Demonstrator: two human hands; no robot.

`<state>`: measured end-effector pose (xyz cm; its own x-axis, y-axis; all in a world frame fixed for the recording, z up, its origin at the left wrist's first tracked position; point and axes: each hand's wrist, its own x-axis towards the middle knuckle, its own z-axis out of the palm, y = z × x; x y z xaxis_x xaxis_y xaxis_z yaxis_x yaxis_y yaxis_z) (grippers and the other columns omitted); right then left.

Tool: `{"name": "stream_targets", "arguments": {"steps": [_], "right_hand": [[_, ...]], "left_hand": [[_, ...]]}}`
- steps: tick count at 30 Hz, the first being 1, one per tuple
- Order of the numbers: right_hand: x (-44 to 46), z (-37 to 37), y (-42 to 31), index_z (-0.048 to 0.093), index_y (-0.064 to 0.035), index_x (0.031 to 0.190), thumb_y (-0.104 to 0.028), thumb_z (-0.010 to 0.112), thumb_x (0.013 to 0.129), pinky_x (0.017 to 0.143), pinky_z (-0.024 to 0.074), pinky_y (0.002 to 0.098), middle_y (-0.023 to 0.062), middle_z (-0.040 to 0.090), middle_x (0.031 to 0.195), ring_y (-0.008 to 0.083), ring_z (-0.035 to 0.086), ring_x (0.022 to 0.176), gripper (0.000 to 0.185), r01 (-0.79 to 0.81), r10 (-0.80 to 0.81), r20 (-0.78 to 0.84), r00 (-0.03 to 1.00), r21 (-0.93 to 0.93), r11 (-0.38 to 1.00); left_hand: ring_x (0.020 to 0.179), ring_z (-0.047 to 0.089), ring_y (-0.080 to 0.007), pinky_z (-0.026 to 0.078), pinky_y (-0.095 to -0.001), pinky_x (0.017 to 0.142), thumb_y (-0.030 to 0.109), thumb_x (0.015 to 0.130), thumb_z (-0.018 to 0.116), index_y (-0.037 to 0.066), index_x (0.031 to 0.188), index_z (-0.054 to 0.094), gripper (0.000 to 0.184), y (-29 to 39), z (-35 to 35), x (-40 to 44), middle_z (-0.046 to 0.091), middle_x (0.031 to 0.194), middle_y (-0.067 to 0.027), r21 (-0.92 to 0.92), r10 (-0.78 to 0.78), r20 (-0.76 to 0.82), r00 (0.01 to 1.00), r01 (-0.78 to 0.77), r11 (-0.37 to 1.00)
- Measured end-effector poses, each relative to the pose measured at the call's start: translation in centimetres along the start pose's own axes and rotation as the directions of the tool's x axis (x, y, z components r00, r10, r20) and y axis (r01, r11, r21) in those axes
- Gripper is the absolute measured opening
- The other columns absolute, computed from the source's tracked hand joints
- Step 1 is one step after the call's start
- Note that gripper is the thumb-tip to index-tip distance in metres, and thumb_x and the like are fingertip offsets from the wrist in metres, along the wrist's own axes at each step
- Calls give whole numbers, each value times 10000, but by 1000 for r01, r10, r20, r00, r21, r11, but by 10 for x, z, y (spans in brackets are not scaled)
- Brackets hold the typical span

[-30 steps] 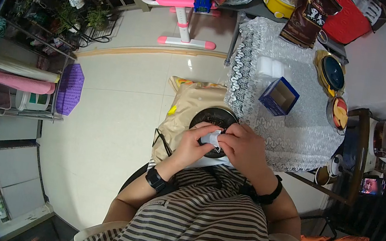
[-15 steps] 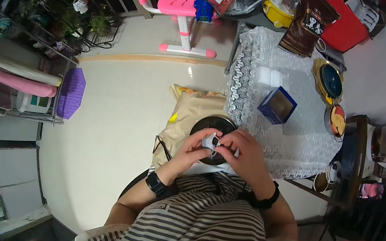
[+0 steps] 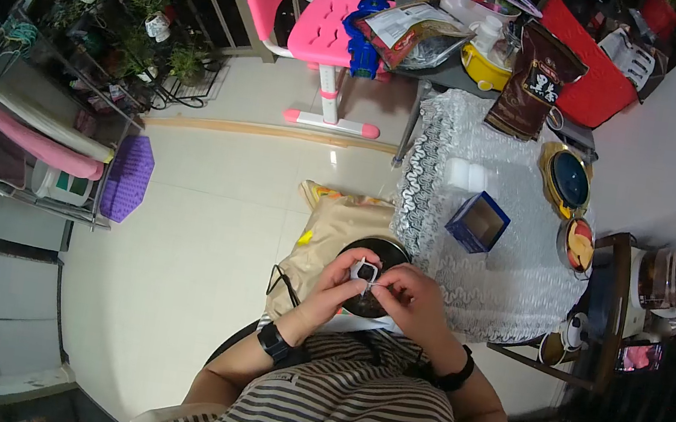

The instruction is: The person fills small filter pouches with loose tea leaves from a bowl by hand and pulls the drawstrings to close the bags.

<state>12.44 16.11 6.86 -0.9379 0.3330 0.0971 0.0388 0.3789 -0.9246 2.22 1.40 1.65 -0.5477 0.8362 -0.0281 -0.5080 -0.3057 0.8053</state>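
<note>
A small white pouch (image 3: 357, 271), its open mouth showing dark contents, is pinched between the thumb and fingers of my left hand (image 3: 327, 289). Close beside it, my right hand (image 3: 416, 298) has thumb and fingertips pressed together at the pouch's near right edge, on a thin bit of it. Both hands are above a round dark bowl (image 3: 368, 244), which sits by my lap and is partly covered by them. Dark loose material shows in the bowl below the fingers. Under the bowl lies a beige cloth cushion or bag (image 3: 327, 227).
Right of my hands, a table with a lacy cover (image 3: 507, 295) carries an open blue box (image 3: 478, 223), white folded pieces (image 3: 466, 175), a brown packet (image 3: 537, 84), a dark green bowl (image 3: 570, 179) and a bowl of cut fruit (image 3: 578, 245). A pink chair (image 3: 329, 28) stands ahead.
The view has tilted, so the scene sits lower. The pouch's mouth now faces up more, with its dark contents showing. My right fingers have shifted to the pouch's near edge.
</note>
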Motion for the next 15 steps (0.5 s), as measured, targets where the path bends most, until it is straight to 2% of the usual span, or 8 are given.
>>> {"name": "stream_targets", "arguments": {"steps": [1, 2, 3, 5, 8, 9, 12, 15], "right_hand": [[0, -2, -1, 621, -72, 887, -117, 710, 825, 530, 438, 243, -1, 626, 766, 78, 550, 587, 118, 2, -2, 1, 1000, 0, 1000], [0, -5, -2, 615, -68, 880, -100, 694, 837, 528, 424, 229, -5, 610, 746, 56, 536, 595, 95, -98, 97, 23, 995, 37, 995], [-1, -8, -3, 610, -64, 872, -83, 678, 848, 525, 411, 215, -10, 594, 725, 34, 523, 604, 74, -198, 195, 48, 980, 72, 978], [0, -11, 2, 606, -62, 868, -78, 664, 859, 529, 401, 205, -19, 584, 719, 22, 515, 616, 61, -175, 170, 47, 984, 128, 976], [1, -13, 7, 597, -58, 859, -70, 644, 874, 540, 395, 196, -31, 582, 722, 13, 508, 632, 51, -153, 150, 31, 988, 243, 958], [2, -14, 7, 593, -57, 854, -68, 638, 878, 548, 399, 196, -34, 590, 732, 16, 511, 636, 52, -150, 152, 17, 988, 300, 942], [4, -15, 9, 589, -58, 863, -76, 619, 893, 559, 405, 195, -31, 598, 744, 23, 513, 632, 47, -93, 110, -44, 993, 281, 955], [9, -14, 8, 581, -52, 884, -82, 596, 912, 584, 430, 199, -13, 613, 759, 33, 534, 654, 43, -111, 160, -110, 981, 361, 926]], "left_hand": [[1045, 521, -100, 411, -257, 916, 22, 867, 575, 51, 1215, 513, 354, 1, -1, 0, 548, 1125, -19, 84, -27, -17, 999, 28, 996], [1005, 534, -87, 425, -243, 884, 21, 877, 608, 55, 1172, 529, 307, 2, -1, 0, 561, 1083, -8, 167, -53, -35, 998, 58, 984], [1005, 534, -87, 425, -243, 884, 21, 877, 608, 55, 1172, 529, 307, 1, -2, 1, 561, 1083, -8, 167, -53, -34, 998, 58, 984], [923, 551, -83, 438, -237, 843, 23, 858, 659, 56, 1075, 552, 244, -3, -6, 3, 578, 987, 2, 164, -30, -56, 998, 39, 986], [912, 548, -76, 441, -237, 830, 32, 849, 674, 56, 1046, 551, 233, -5, -9, 4, 577, 964, 7, 233, -15, -48, 999, 26, 972], [912, 548, -76, 441, -237, 830, 32, 849, 674, 56, 1046, 551, 233, -4, -8, 5, 577, 964, 7, 232, -18, -48, 999, 28, 972], [894, 550, -71, 447, -226, 806, 28, 841, 686, 52, 1052, 553, 251, 1, -4, 6, 583, 962, 10, 243, -31, -11, 999, 33, 969], [880, 560, -67, 454, -212, 779, 4, 832, 693, 50, 1091, 565, 292, 3, -1, 5, 593, 968, 13, 188, -104, 20, 994, 99, 977]]}}
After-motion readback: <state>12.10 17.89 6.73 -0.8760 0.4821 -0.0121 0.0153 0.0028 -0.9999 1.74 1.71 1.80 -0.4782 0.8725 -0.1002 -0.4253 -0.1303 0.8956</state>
